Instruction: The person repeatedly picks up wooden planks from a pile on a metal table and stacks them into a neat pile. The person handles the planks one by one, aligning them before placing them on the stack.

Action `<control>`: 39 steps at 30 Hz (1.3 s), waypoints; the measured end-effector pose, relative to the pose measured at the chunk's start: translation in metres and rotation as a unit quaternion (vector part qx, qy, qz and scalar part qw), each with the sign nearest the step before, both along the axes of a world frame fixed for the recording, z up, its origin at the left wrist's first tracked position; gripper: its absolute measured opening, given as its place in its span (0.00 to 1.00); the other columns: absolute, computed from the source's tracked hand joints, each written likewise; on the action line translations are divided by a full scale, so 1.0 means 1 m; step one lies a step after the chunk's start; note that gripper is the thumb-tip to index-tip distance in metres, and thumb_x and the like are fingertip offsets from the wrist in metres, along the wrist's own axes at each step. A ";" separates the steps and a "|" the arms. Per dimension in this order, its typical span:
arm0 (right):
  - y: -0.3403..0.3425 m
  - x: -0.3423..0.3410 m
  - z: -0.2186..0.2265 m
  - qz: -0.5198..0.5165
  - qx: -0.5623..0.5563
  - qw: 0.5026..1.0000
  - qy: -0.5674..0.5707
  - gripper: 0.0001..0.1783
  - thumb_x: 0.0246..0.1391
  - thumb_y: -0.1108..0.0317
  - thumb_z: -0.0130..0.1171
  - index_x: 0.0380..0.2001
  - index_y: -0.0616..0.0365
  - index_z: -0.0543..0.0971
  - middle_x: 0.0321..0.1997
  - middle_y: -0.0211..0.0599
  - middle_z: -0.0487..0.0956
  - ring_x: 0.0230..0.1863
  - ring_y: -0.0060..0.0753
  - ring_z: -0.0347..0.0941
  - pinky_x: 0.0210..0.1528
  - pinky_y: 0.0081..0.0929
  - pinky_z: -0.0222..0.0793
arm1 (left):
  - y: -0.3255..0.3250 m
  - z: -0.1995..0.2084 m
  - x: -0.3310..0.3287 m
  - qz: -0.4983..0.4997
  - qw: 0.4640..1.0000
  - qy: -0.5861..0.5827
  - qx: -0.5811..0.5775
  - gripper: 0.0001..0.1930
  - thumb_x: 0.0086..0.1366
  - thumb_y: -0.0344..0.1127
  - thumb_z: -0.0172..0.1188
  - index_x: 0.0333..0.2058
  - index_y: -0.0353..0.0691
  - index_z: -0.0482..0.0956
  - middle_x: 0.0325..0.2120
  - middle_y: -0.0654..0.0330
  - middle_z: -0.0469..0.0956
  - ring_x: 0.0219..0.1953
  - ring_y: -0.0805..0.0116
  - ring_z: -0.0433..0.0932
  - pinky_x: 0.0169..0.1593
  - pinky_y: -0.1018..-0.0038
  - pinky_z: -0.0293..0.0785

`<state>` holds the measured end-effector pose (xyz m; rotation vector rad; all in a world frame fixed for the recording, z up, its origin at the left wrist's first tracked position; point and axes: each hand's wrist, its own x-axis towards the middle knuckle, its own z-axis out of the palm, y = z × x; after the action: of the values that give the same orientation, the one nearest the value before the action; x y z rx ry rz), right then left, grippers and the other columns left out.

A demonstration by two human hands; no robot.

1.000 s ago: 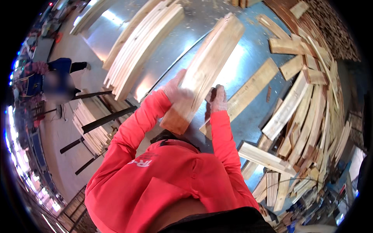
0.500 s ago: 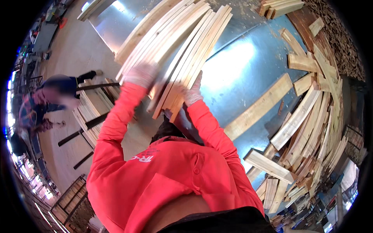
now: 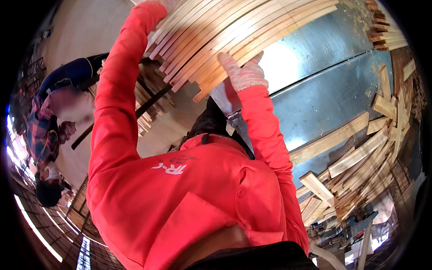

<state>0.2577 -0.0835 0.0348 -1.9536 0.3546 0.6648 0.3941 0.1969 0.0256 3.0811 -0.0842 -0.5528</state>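
Reaching up and forward, both arms in red sleeves stretch to a bundle of slats [image 3: 234, 31] lying on the metal table [image 3: 324, 90]. Right hand [image 3: 243, 72], in a speckled knit glove, lies flat against the near ends of the slats, fingers spread, pressing rather than clasping. Left hand [image 3: 164, 4] sits at the bundle's left edge at the top of the frame; mostly cut off, so its grip cannot be told.

Far ends of the slats run out of view. Table's near edge hidden behind the person's chest and right sleeve.

Slats: pale raw wood, thin, long, square-cut, packed side by side. Table: blue-grey sheet metal, shiny, with a seam. Loose offcuts [image 3: 360, 157] heaped at right, well apart. Another person [image 3: 54, 112] bends over at left, beside a lower stack [image 3: 148, 103].
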 end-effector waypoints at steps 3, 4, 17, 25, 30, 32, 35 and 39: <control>-0.044 0.010 -0.016 0.128 -0.223 0.962 0.094 0.60 0.49 0.22 0.39 0.65 0.70 0.55 0.58 0.58 0.72 0.57 0.49 0.70 0.63 0.40 0.59 | 0.012 -0.025 -0.002 -0.031 0.994 -0.085 -0.056 0.36 0.67 0.60 0.44 0.69 0.53 0.48 0.66 0.48 0.56 0.67 0.47 0.55 0.66 0.62 0.57; -0.060 0.008 -0.010 0.152 -0.203 0.965 0.069 0.54 0.51 0.26 0.39 0.62 0.68 0.59 0.56 0.58 0.73 0.56 0.52 0.70 0.62 0.41 0.60 | 0.019 -0.037 -0.006 -0.025 0.992 -0.107 -0.066 0.36 0.67 0.60 0.44 0.69 0.53 0.48 0.66 0.48 0.56 0.68 0.47 0.54 0.66 0.62 0.57; -0.389 -0.181 0.018 -0.380 -0.375 0.844 0.046 0.56 0.42 0.45 0.66 0.67 0.62 0.52 0.66 0.60 0.61 0.65 0.59 0.60 0.63 0.42 0.60 | -0.149 0.010 -0.031 -0.040 0.943 -0.272 -0.185 0.34 0.68 0.56 0.47 0.63 0.39 0.53 0.58 0.48 0.60 0.59 0.53 0.62 0.58 0.59 0.64; -0.481 -0.219 0.033 -0.155 -0.267 0.934 -0.182 0.40 0.55 0.42 0.57 0.61 0.62 0.66 0.62 0.56 0.69 0.62 0.54 0.66 0.64 0.41 0.61 | -0.518 0.027 -0.340 0.142 0.320 0.620 -0.703 0.51 0.52 0.80 0.46 0.64 0.46 0.60 0.54 0.48 0.71 0.48 0.49 0.77 0.44 0.51 0.77; -0.587 -0.244 0.039 -0.259 -0.487 0.826 0.113 0.61 0.43 0.36 0.64 0.70 0.54 0.45 0.71 0.55 0.53 0.67 0.58 0.58 0.65 0.49 0.58 | -0.550 0.014 -0.385 0.164 0.370 0.601 -0.689 0.47 0.50 0.72 0.59 0.59 0.41 0.65 0.47 0.51 0.75 0.43 0.53 0.78 0.39 0.57 0.78; -0.599 -0.258 0.023 -0.314 -0.419 0.843 0.122 0.61 0.43 0.41 0.66 0.70 0.47 0.41 0.70 0.54 0.55 0.65 0.58 0.62 0.61 0.51 0.64 | -0.559 0.021 -0.391 0.144 0.441 0.542 -0.701 0.42 0.52 0.64 0.65 0.56 0.38 0.67 0.44 0.53 0.76 0.42 0.55 0.78 0.36 0.61 0.77; -0.598 -0.277 0.022 -0.323 -0.389 0.856 0.107 0.58 0.41 0.49 0.69 0.69 0.46 0.45 0.65 0.55 0.61 0.61 0.57 0.66 0.58 0.50 0.67 | -0.558 0.016 -0.396 0.163 0.426 0.551 -0.699 0.34 0.51 0.50 0.69 0.52 0.36 0.70 0.40 0.53 0.77 0.37 0.56 0.79 0.31 0.62 0.77; -0.550 -0.339 0.021 -0.266 -0.355 0.896 0.028 0.60 0.36 0.57 0.71 0.70 0.49 0.47 0.61 0.60 0.64 0.59 0.61 0.66 0.61 0.49 0.64 | -0.550 0.022 -0.383 0.156 0.538 0.467 -0.685 0.27 0.53 0.39 0.66 0.52 0.38 0.72 0.34 0.52 0.79 0.31 0.54 0.80 0.28 0.59 0.78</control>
<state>-0.0817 -0.6335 0.0554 -2.3516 1.2587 0.2305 0.0110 -0.3527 0.0478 0.9899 0.0443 -1.1836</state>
